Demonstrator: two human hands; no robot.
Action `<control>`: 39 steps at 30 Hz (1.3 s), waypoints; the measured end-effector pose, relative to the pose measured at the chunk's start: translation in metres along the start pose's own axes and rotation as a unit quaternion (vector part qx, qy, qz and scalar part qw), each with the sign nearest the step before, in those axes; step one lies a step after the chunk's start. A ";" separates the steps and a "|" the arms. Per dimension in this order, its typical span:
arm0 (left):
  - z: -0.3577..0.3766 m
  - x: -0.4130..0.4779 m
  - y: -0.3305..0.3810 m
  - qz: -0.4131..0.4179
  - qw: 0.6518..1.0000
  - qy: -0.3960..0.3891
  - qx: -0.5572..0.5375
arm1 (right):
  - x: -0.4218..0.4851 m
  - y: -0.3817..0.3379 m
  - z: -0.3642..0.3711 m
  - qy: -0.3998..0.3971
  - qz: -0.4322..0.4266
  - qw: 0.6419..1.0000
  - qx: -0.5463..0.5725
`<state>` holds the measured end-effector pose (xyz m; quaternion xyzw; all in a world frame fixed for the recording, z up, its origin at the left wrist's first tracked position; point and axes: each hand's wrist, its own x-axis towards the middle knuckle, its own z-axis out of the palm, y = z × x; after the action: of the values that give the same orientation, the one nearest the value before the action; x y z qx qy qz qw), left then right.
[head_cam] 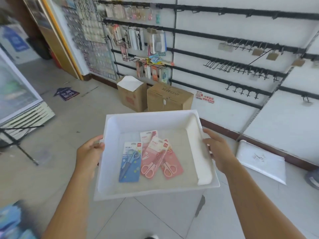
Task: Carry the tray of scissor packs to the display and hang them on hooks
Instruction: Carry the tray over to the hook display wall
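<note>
I hold a white plastic tray (148, 119) level in front of me. My left hand (89, 152) grips its left rim and my right hand (219, 150) grips its right rim. Inside lie a blue scissor pack (130, 163) on the left and pink scissor packs (156, 156) overlapping beside it. The white display wall ahead carries black rails with bare hooks (241, 68) on the right part. Hung goods (138, 38) fill its left part.
Two cardboard boxes (170, 98) stand on the tiled floor against the wall, straight ahead of the tray. A white flat lid or bag (260, 163) lies on the floor at right. A glass-door fridge (15, 94) stands at left, with a black stand (19, 145) near it.
</note>
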<state>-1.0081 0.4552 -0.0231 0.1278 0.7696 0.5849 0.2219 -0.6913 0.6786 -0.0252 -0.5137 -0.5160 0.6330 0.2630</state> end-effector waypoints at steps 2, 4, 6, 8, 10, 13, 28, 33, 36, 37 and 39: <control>0.007 0.026 0.003 -0.004 1.000 0.005 0.000 | 0.030 -0.009 0.015 -0.005 0.002 1.000 -0.002; 0.015 0.056 0.006 -0.005 1.000 0.011 -0.004 | 0.061 -0.017 0.032 -0.014 0.005 1.000 -0.003; 0.023 0.090 0.011 -0.007 1.000 0.014 -0.006 | 0.090 -0.027 0.049 -0.022 0.007 1.000 -0.012; 0.033 0.129 0.019 -0.011 1.000 0.009 -0.007 | 0.119 -0.040 0.064 -0.018 0.007 1.000 -0.009; 0.045 0.166 0.034 -0.009 1.000 0.002 -0.005 | 0.148 -0.057 0.078 -0.001 0.005 1.000 -0.002; 0.064 0.219 0.058 0.005 1.000 0.005 -0.005 | 0.188 -0.081 0.097 -0.005 -0.002 1.000 -0.006; 0.216 0.433 0.114 0.005 0.999 -0.005 0.045 | 0.422 -0.172 0.115 0.036 0.035 0.999 0.019; 0.271 0.494 0.137 0.005 0.998 -0.016 0.059 | 0.496 -0.208 0.110 0.050 0.043 0.997 0.038; 0.299 0.532 0.145 0.003 0.997 -0.027 0.070 | 0.537 -0.220 0.113 0.055 0.048 0.996 0.044; 0.309 0.547 0.146 0.000 0.997 -0.031 0.071 | 0.551 -0.224 0.116 0.057 0.048 0.996 0.047; 0.330 0.579 0.149 -0.002 0.996 -0.041 0.075 | 0.582 -0.228 0.120 0.070 0.056 0.995 0.042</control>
<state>-1.3585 1.0394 -0.0636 0.1667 0.8018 0.5192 0.2445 -1.0408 1.2096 -0.0426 -0.5732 -0.4402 0.6302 0.2837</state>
